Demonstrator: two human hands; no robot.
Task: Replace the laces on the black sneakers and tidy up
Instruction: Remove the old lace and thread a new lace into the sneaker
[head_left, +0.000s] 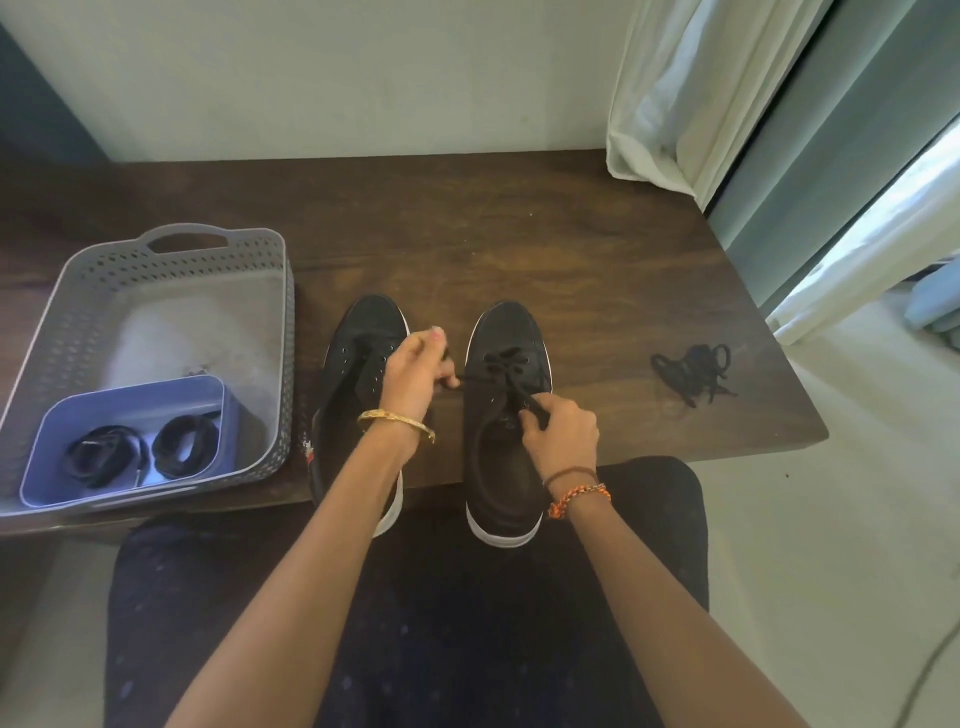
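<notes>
Two black canvas sneakers with white soles sit on a dark brown wooden table; the perforated grey plastic basket holds a lavender tray.

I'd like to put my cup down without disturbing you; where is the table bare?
Bare wood lies behind both sneakers' toes, up to the wall, and between the right sneaker and the loose lace pile. The basket fills the left; both hands, left and right, crowd the middle.

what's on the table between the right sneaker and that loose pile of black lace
Nothing: the head view shows bare wooden table between the right sneaker and the loose lace pile.
</notes>
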